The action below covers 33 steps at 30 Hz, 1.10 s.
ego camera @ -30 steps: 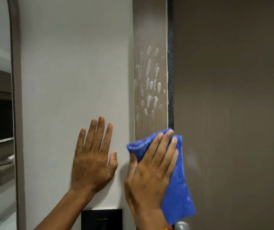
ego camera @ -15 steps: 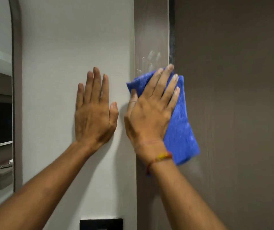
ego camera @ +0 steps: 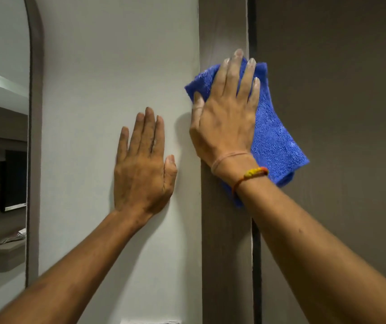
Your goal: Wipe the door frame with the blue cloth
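The door frame is a brown vertical strip between the white wall and the brown door. A folded blue cloth lies flat against the frame and overlaps the door's edge. My right hand presses on the cloth with its fingers spread and pointing up. My left hand rests flat on the white wall to the left of the frame, holding nothing. The frame above the cloth looks free of spray marks.
The brown door fills the right side, with a dark gap along the frame. At the far left hangs an arched mirror with a brown rim, reflecting a shelf and a screen. A dark wall plate peeks in at the bottom edge.
My right hand has slid the cloth up the frame, over the white spray streaks, which no longer show. My left hand has also shifted on the wall.
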Motion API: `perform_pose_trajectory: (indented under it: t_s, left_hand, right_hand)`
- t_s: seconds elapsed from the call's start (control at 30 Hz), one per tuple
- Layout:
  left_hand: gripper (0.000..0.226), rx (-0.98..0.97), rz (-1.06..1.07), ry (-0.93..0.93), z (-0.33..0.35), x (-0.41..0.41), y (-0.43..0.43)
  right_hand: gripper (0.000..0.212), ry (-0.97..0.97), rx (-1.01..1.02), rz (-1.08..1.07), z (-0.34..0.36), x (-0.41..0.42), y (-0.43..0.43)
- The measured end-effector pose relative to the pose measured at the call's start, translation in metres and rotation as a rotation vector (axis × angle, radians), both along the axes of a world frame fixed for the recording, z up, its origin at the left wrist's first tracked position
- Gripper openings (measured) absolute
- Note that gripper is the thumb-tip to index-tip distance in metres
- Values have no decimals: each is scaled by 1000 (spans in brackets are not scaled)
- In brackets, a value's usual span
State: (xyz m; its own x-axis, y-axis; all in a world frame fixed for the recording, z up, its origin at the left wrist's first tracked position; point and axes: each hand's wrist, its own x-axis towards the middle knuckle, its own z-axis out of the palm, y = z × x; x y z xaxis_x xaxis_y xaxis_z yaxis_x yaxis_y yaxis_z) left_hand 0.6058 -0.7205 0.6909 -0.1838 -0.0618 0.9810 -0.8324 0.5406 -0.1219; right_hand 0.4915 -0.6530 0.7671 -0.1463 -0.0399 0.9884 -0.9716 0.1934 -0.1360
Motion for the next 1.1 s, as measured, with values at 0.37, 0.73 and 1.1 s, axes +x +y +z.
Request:
perform_pose_trajectory:
  t_s: [0.37, 0.73, 1.1]
  left_hand:
    - [65, 7, -14, 2, -3, -1, 2]
    - [64, -9, -32, 18, -3, 0, 1]
    - [64, -1, -24, 21, -3, -1, 2]
  right_hand:
    - [71, 162, 104, 22, -82, -12, 15]
    - [69, 137, 168, 55, -169, -13, 21]
    - [68, 67, 29, 37, -54, -5, 4]
